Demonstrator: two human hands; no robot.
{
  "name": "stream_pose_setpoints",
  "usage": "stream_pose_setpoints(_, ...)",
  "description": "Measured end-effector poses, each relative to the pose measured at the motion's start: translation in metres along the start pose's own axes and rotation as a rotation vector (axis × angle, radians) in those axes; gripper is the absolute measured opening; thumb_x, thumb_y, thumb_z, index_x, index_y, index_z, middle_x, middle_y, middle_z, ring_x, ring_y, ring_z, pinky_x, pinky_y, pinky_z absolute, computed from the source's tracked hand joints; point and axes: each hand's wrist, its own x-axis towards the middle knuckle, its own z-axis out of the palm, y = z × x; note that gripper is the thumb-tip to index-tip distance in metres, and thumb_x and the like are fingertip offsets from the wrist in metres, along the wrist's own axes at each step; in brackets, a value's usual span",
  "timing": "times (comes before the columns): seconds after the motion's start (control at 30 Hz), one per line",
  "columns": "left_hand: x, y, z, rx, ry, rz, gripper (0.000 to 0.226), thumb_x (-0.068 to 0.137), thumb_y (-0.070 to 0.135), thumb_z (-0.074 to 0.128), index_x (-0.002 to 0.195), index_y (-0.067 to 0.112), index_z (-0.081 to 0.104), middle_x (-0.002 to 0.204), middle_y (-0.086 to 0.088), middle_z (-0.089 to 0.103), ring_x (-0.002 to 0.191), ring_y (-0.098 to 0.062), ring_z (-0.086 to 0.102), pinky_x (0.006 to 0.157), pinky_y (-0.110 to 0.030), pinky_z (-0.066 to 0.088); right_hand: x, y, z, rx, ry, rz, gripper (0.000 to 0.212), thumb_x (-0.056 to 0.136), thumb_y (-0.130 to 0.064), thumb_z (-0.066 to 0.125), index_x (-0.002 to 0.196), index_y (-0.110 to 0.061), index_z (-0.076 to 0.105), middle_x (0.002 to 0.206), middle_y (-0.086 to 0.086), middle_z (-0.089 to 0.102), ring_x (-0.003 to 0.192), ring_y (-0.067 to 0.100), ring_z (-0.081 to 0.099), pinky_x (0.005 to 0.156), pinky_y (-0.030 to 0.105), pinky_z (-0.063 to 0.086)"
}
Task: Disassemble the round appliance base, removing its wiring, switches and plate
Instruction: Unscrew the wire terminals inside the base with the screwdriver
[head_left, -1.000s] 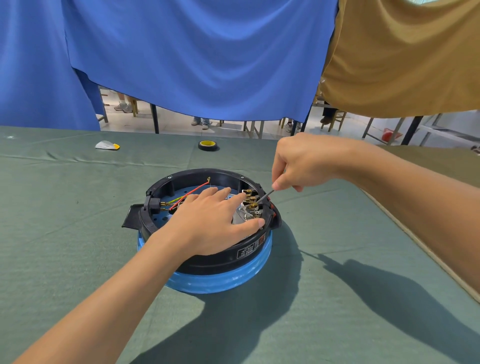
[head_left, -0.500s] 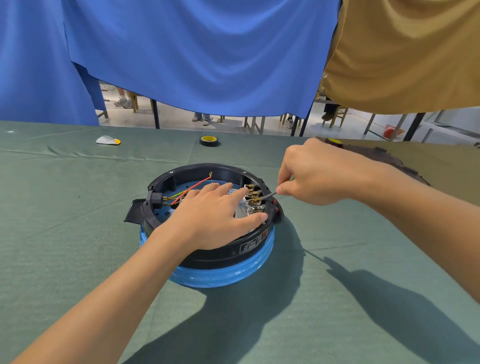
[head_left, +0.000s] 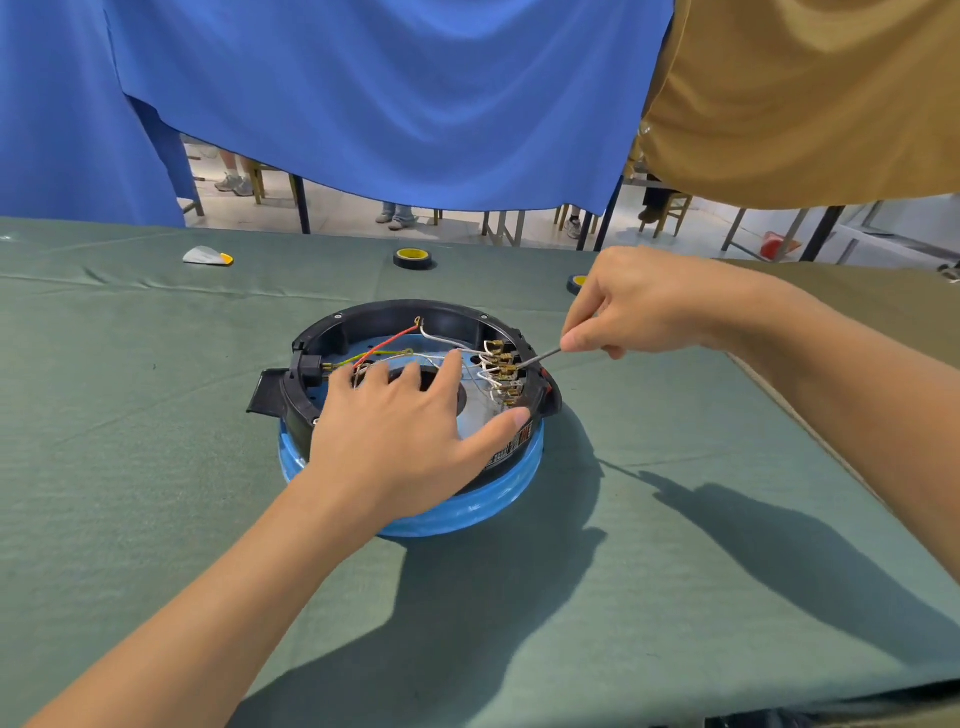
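Green cloth (head_left: 156, 493): left hand (head_left: 400, 441) flat on round base (head_left: 400, 313), right hand (head_left: 649, 306) pinching thin tool (head_left: 543, 356).

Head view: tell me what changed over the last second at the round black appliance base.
The right hand shifted rightward, away from above the round black appliance base, so the thin metal tool it pinches now lies flatter. Unchanged: the tool's tip stays at the brass wire terminals, and the left hand stays spread flat on the base.
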Motion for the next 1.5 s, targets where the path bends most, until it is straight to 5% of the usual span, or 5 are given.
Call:
stream_pose_setpoints(0.73,0.017,-0.010,0.004,-0.001,-0.106,0.016,0.102,0.063,0.091,-0.008,0.147,0.037,0.014,0.153,0.007,0.029,0.142,-0.030,0.023,0.108,-0.063,0.019,0.005,-0.002,0.003,-0.079,0.020,-0.083,0.016,0.091,-0.035,0.064,0.091,-0.027,0.077,0.061,-0.015,0.068,0.060,0.001,0.060,0.057,0.019,0.043)
stream_pose_setpoints(0.97,0.013,-0.010,0.008,0.021,0.008,0.053,0.106,0.066,0.089,-0.005,0.151,0.026,0.010,0.102,0.001,0.069,0.109,-0.029,0.058,0.066,-0.038,0.030,-0.007,-0.023,0.003,-0.250,0.040,-0.109,0.025,0.094,-0.028,0.057,0.092,-0.011,0.076,0.087,0.006,0.073,0.084,0.026,0.066,0.073,0.039,0.057)
stream_pose_setpoints(1.13,0.009,-0.009,0.004,0.013,0.102,0.116,0.082,0.075,0.083,0.000,0.068,0.018,0.048,0.061,0.007,0.051,0.070,-0.021,0.051,0.060,-0.033,0.029,-0.011,-0.043,0.007,-0.339,0.050,-0.078,0.023,0.094,-0.022,0.057,0.073,-0.012,0.059,0.066,0.004,0.053,0.060,0.021,0.052,0.050,0.028,0.041)
stream_pose_setpoints(1.27,0.005,-0.009,0.004,0.058,0.193,0.201,0.078,0.083,0.075,-0.001,0.065,0.017,0.049,0.065,0.006,0.056,0.072,-0.018,0.055,0.052,-0.028,0.028,-0.011,-0.059,0.022,-0.412,0.141,-0.065,0.043,0.093,-0.016,0.055,0.062,-0.022,0.026,0.066,0.004,0.033,0.052,0.018,0.037,0.042,0.027,0.023)
stream_pose_setpoints(1.5,0.002,-0.019,0.006,0.129,0.226,0.410,0.072,0.081,0.077,0.004,0.096,0.036,0.061,0.073,0.008,0.061,0.070,-0.017,0.057,0.047,-0.026,0.020,0.001,-0.035,0.003,-0.253,0.055,-0.043,0.026,0.094,-0.024,0.055,0.087,-0.005,0.072,0.085,0.007,0.073,0.072,0.025,0.062,0.058,0.033,0.050)
